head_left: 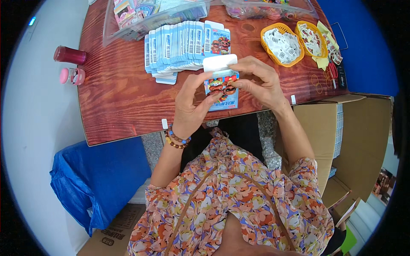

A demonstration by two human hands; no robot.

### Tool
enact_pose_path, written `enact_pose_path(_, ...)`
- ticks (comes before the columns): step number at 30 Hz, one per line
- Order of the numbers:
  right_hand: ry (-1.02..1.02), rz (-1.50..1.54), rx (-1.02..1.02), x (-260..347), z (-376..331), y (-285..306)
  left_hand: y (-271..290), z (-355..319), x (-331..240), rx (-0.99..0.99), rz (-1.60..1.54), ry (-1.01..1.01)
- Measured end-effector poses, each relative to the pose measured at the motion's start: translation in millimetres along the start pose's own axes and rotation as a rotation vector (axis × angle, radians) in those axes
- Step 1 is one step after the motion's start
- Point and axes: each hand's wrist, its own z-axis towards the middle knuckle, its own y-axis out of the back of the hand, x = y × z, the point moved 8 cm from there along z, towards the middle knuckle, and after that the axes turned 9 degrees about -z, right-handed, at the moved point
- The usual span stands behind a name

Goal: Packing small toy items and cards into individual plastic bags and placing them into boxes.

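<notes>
Between my two hands, over the table's front edge, is a small light-blue printed box [228, 103] with cartoon figures on it. Its white top flap [215, 63] stands up on the far side. My left hand [192, 100] grips the box's left side, thumb across the front and fingers behind. My right hand [260, 81] pinches the upper right, one finger at the flap and the thumb on the front. Whether anything lies inside the box I cannot tell. Just beyond my hands, a long row of similar flat blue boxes [179, 45] leans in overlapping order.
Two yellow baskets [264, 50] of small white packets and printed pieces stand at the right. Red scissors [332, 70] and rubber bands [315, 80] lie nearby. Clear plastic bins [112, 32] line the back. A dark red jar [70, 55] is at the left, an open carton [314, 128] at the right.
</notes>
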Motion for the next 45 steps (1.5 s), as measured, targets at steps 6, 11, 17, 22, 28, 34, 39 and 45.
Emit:
enact_pose_path(6,-0.086,0.070,0.112,3,1,-3,-5,-6,9,0.001,-0.244,0.270)
enact_pose_path(11,-0.207,0.068,0.217,0,-5,-9,-8,-15,14,0.024,-0.209,0.381)
enact_pose_path(17,-0.156,0.010,0.162,-9,-17,-16,-7,-23,22,0.020,-0.277,0.464)
enact_pose_path(22,-0.389,0.317,-0.009,-17,-27,-23,-4,-29,25,-0.005,-0.084,0.419)
enact_pose_path(28,-0.161,0.098,0.096,4,-21,-24,-3,-32,21,-0.024,0.032,0.336)
enact_pose_path(34,-0.347,0.400,0.125,-12,-19,-26,-4,-29,11,0.102,0.261,0.169)
enact_pose_path(39,-0.457,0.316,0.191,-12,-20,-28,-3,-36,19,0.040,0.098,0.228)
enact_pose_path(45,-0.439,0.226,0.186,-12,-20,-28,-4,-35,21,0.014,-0.021,0.303)
